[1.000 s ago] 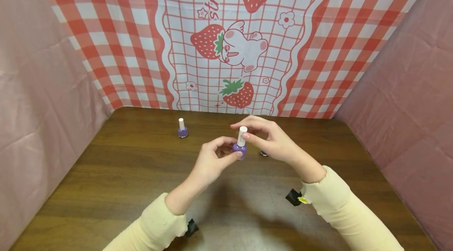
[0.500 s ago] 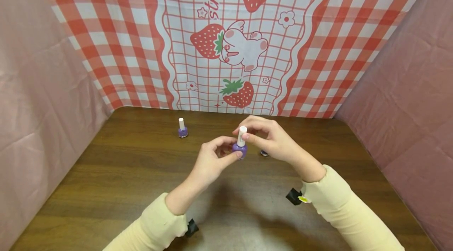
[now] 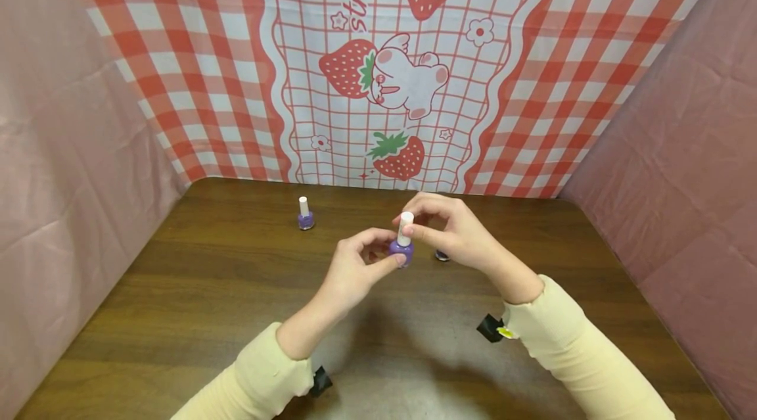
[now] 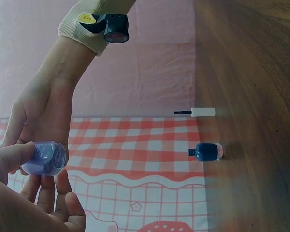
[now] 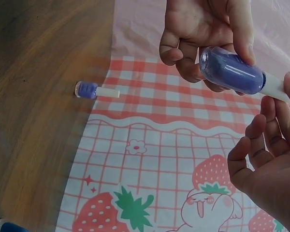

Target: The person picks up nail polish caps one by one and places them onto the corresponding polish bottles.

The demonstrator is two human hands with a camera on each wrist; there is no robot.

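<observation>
A purple nail polish bottle point(image 5: 232, 70) is held upright above the table. My left hand point(image 3: 355, 265) grips its glass body between thumb and fingers. With thumb and index finger, my right hand point(image 3: 452, 233) pinches the white cap point(image 3: 405, 229), which sits on the bottle's neck. In the left wrist view, a dark blue nail polish bottle point(image 4: 207, 152) stands uncapped beyond the hands. Beside it a white cap point(image 4: 203, 112) stands on its top, brush pointing up. In the head view, my right hand hides most of the dark bottle.
Another purple nail polish bottle point(image 3: 305, 216), capped, stands at the back left of the brown wooden table point(image 3: 207, 288). A red-and-white strawberry cloth point(image 3: 408, 150) hangs behind the table. Pink cloths point(image 3: 77, 144) hang at both sides.
My right index finger has drawn in slightly around the white cap. The left hand and the bottle have stayed in nearly the same place.
</observation>
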